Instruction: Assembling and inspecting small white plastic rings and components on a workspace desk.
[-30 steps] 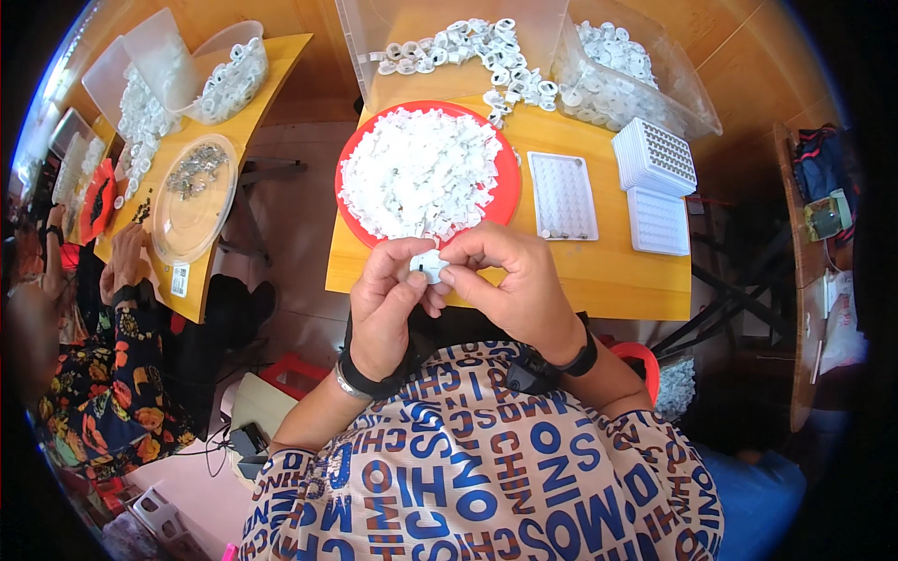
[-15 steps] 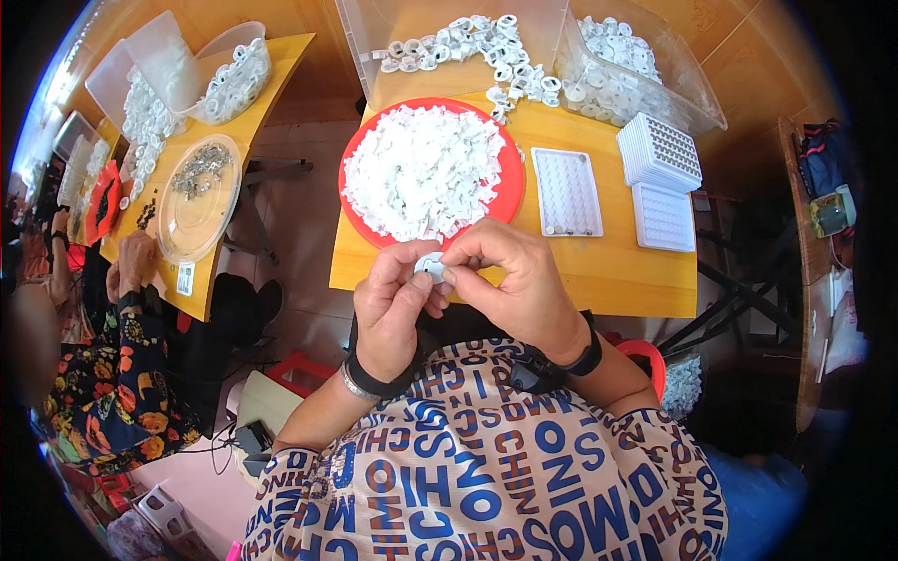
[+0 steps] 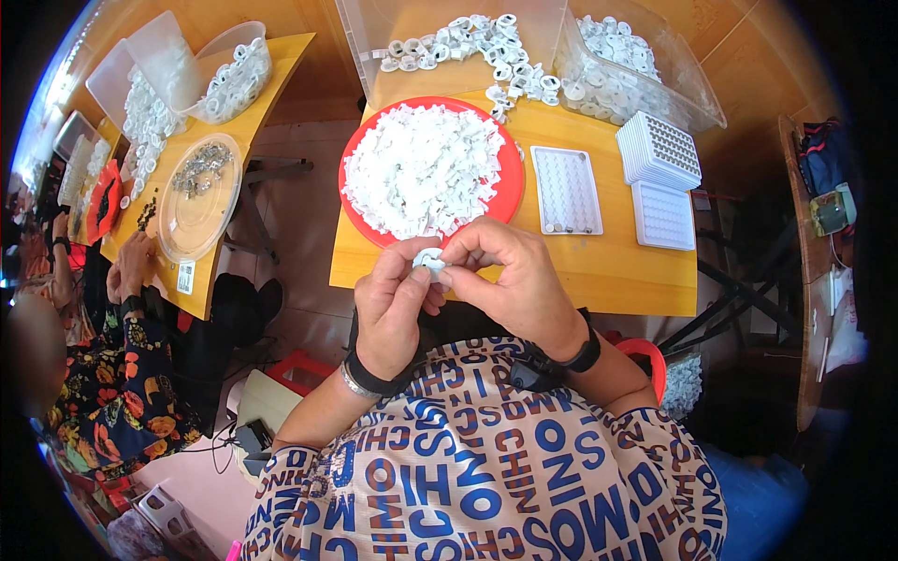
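A small white plastic ring-shaped part (image 3: 430,261) sat pinched between your two hands, held just above the near edge of the yellow wooden table (image 3: 599,280) and close to your chest. Your left hand (image 3: 393,313) closed on it from below and the left, thumb and fingers curled up around it; your right hand (image 3: 510,280) closed on it from the right, thumb and forefinger tips meeting on its side. Both hands were touching the part, so neither was the nearer. The part was too small and too covered by your fingertips to tell which way its long axis ran.

Directly beyond your hands lay a round red plastic tray (image 3: 510,187) heaped with small white plastic pieces (image 3: 416,168), its near rim just past your knuckles. To the right of the tray lay a flat white rectangular grid tray (image 3: 565,190), a few of its bottom cells filled, and farther right a stack of white grid trays (image 3: 659,150) beside another single one (image 3: 662,215). At the far edge stood clear plastic bins (image 3: 655,84) holding white ring-shaped parts (image 3: 486,47).

To your left, at a separate yellow table (image 3: 224,243), another person in a flowered sleeve (image 3: 122,393) worked beside a clear round lidded dish (image 3: 196,196) of small dark metal pieces.
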{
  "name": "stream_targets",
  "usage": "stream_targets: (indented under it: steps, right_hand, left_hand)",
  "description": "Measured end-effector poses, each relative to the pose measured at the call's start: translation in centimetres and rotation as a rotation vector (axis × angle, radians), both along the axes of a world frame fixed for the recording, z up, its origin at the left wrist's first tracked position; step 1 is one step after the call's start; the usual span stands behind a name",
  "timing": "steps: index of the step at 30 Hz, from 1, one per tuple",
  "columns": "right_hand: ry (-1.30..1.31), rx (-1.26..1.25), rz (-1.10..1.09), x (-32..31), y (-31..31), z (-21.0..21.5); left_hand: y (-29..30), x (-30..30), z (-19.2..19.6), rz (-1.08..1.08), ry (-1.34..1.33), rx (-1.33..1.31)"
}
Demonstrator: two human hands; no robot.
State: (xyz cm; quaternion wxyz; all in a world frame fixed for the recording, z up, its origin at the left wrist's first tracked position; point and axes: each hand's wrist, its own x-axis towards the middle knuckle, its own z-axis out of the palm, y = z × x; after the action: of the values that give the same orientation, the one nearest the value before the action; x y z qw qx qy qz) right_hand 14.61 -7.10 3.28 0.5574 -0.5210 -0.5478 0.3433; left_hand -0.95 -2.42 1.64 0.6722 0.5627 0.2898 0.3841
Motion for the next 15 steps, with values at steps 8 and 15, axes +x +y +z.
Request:
stream_targets:
  steps: [8,15]
  right_hand:
    - [0.073,-0.054,-0.006,0.2,0.0,-0.2]
    - [-0.257,0.188,-0.121,0.6,0.6,-0.6]
  left_hand:
    - [1.0,-0.3,-0.4,-0.179,-0.204,-0.302]
    - [1.4,0.0,-0.9,-0.196,-0.205,-0.342]
